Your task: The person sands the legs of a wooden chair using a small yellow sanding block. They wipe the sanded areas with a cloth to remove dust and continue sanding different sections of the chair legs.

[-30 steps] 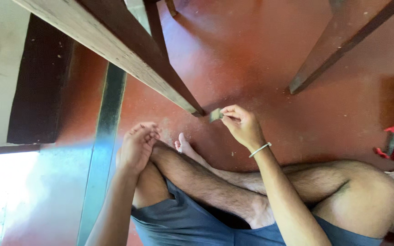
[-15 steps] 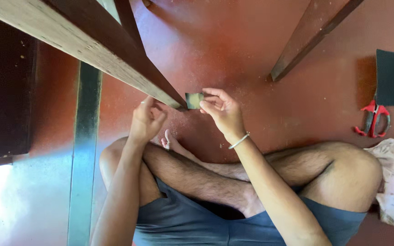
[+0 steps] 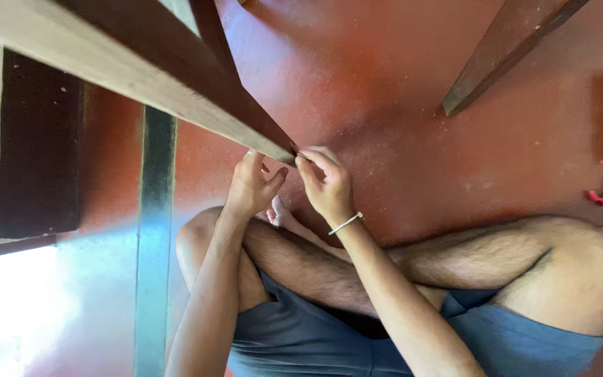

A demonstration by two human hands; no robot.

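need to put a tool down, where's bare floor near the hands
Bare red floor lies between the wooden beam and the slanted leg. It is crowded where left hand and right hand meet at the beam's end.

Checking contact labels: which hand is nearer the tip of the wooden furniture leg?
Right. The right hand has its fingertips at the wooden leg's tip; the left hand sits just below the leg, beside the tip.

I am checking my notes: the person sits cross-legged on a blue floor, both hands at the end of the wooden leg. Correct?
Not quite: the head view shows the floor is red-brown, not blue. The rest holds: the left hand and right hand are at the end of the wooden leg.
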